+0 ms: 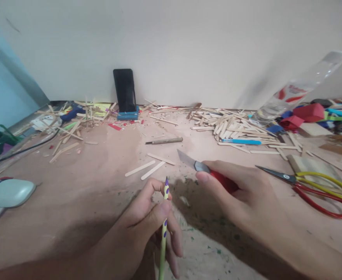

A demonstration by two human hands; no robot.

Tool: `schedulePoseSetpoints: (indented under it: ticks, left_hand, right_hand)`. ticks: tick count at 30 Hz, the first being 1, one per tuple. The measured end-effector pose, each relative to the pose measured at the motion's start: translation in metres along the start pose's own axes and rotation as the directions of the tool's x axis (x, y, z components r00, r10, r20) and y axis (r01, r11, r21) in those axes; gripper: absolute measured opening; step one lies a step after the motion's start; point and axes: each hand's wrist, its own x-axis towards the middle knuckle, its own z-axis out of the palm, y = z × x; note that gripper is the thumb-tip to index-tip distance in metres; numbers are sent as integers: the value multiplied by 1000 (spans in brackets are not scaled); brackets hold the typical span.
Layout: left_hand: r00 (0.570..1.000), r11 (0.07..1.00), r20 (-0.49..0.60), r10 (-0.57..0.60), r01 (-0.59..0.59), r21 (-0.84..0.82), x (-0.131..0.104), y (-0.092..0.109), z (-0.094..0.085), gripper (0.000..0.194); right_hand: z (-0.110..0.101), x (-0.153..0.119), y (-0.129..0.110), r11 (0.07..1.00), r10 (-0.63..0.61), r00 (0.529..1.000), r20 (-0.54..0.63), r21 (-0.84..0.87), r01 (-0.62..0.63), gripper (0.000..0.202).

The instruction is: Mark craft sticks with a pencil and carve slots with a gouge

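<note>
My left hand (147,217) pinches a pale green pencil (163,249) with purple spots, its purple tip pointing up and away from me. To the right, my right hand (241,194) is closed round a utility knife (223,179) with a red handle. The knife's bare blade points up and to the left, apart from the pencil. Just beyond my hands lie 3 loose craft sticks (153,170) on the table. Past them rests a thin carving tool (166,141) with a dark tip. Small green shavings are scattered on the table below my hands.
Scissors (290,178) with yellow and red handles lie at right. A stick pile (235,128), a blue tool (241,142) and a tilted plastic bottle (293,93) are behind. A phone (124,90) stands at the back. A white lamp-like object (10,192) is at left.
</note>
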Motion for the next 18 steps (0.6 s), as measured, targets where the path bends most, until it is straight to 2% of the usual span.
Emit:
schedulePoseSetpoints:
  ticks: [5, 9, 18]
  left_hand:
    - [999, 999, -10, 32, -32, -30, 4, -3, -2, 38]
    - [1000, 1000, 12, -12, 12, 5, 1, 4, -2, 41]
    - [1000, 1000, 7, 18, -18, 22, 4, -2, -3, 43]
  right_hand:
    - [6, -6, 0, 993, -116, 982, 146, 52, 110, 35]
    - [10, -9, 0, 986, -151, 955, 256, 102, 129, 34]
    - [11, -9, -2, 980, -182, 937, 298, 129, 149, 31]
